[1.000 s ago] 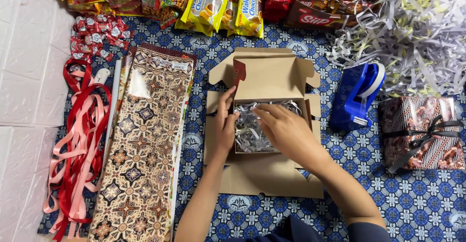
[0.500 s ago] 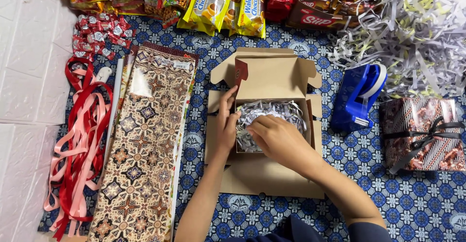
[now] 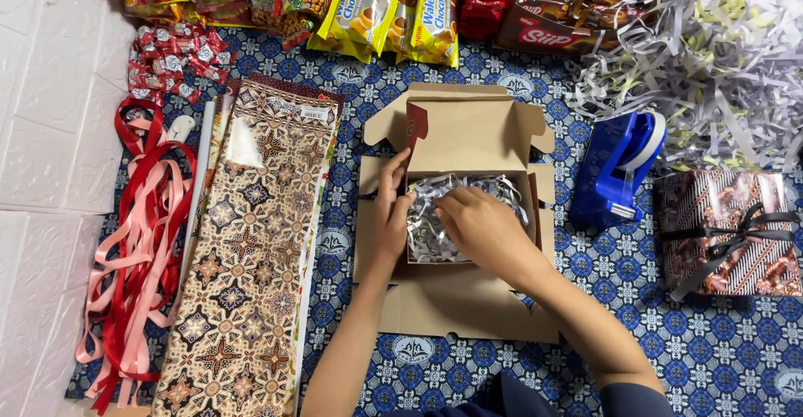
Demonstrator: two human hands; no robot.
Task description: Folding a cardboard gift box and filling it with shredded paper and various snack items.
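While the open cardboard box (image 3: 468, 133) lies on the blue patterned cloth (image 3: 636, 300) with its lid folded back, its left wall is steadied by the left hand (image 3: 391, 216), whose fingers are laid nearly flat along the edge and closed on nothing. The right hand (image 3: 481, 226) is pressed down into the shredded silver paper (image 3: 435, 231) that fills the box's well; its fingers are curled loosely over the shreds, though whether any are actually pinched cannot be told, since the fingertips are hidden. The shredding is judged to be very light, soft and springy, apt to rise again when released and to spill in loose strands, so it is best gathered in a cupped handful from above and patted flat. The box is taken to be light and fairly stiff, with thin flaps that would crease if gripped there; its side walls are the surer hold. A blue tape dispenser (image 3: 615, 170) stands just right of the box, a wrapped parcel with black ribbon (image 3: 726, 235) lies farther right, and rolled batik wrapping paper (image 3: 247, 241) lies to the left beside red and pink ribbons (image 3: 138, 250).
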